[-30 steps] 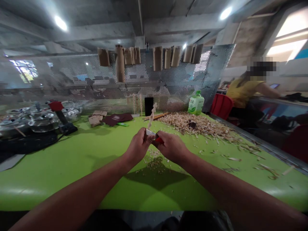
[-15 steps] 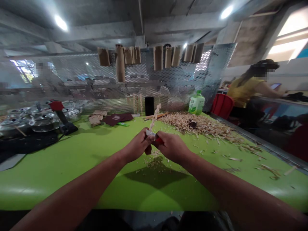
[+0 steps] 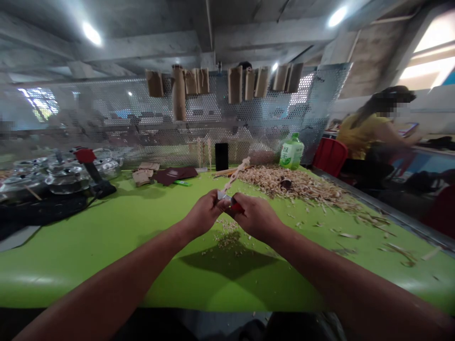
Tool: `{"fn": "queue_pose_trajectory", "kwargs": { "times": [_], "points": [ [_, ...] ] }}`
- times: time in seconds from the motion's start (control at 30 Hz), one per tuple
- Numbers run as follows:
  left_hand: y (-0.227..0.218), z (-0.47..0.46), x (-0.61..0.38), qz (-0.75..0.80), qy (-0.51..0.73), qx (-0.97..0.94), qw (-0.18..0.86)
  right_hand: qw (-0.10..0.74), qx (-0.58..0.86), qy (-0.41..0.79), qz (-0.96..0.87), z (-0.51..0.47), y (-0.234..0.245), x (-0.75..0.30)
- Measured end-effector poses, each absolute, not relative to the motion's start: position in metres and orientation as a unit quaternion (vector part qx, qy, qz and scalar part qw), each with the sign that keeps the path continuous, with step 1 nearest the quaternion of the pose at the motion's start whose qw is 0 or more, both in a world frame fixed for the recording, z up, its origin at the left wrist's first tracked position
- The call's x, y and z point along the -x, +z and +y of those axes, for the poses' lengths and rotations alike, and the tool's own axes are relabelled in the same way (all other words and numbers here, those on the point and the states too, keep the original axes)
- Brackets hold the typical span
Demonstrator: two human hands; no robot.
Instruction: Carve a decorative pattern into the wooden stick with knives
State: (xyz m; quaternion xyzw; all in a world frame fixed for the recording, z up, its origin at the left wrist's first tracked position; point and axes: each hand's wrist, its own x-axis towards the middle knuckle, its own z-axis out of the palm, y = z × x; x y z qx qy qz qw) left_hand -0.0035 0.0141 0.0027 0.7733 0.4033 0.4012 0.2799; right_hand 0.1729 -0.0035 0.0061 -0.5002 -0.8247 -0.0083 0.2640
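Observation:
My left hand (image 3: 202,214) grips the lower end of a pale carved wooden stick (image 3: 236,173), which has a twisted, spiral shape and leans up to the right. My right hand (image 3: 256,218) is shut around a red knife handle (image 3: 237,207), right against my left hand. A small bright metal blade (image 3: 222,194) shows at the base of the stick, and my fingers hide most of it. Both hands are held above the green table (image 3: 106,270), over a small scatter of wood chips (image 3: 226,226).
A large heap of wood shavings (image 3: 287,184) lies to the right. Farther back are a green-labelled plastic bottle (image 3: 291,151) and a black upright block (image 3: 221,156). Glass lids (image 3: 48,175) stand at left. Paper bags (image 3: 179,87) hang on a perforated metal screen (image 3: 249,128). A seated person (image 3: 366,137) works at right.
The carved stick has tilted from nearly upright to leaning right. My hands stay together at about the same place, and the view has shifted slightly.

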Motion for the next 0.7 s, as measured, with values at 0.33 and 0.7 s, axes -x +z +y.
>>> {"fn": "queue_pose_trajectory", "kwargs": {
  "times": [0.33,0.7],
  "points": [
    [0.0018,0.0134,0.0048,0.408,0.409,-0.775,0.257,0.265,0.501,0.025,-0.824,-0.0052,0.0078,-0.1719],
    [0.0024,0.0042,-0.0019,0.435,0.416,-0.757,0.253,0.267,0.498,-0.031,-0.824,-0.0063,0.0092,-0.1744]
  ]
}}
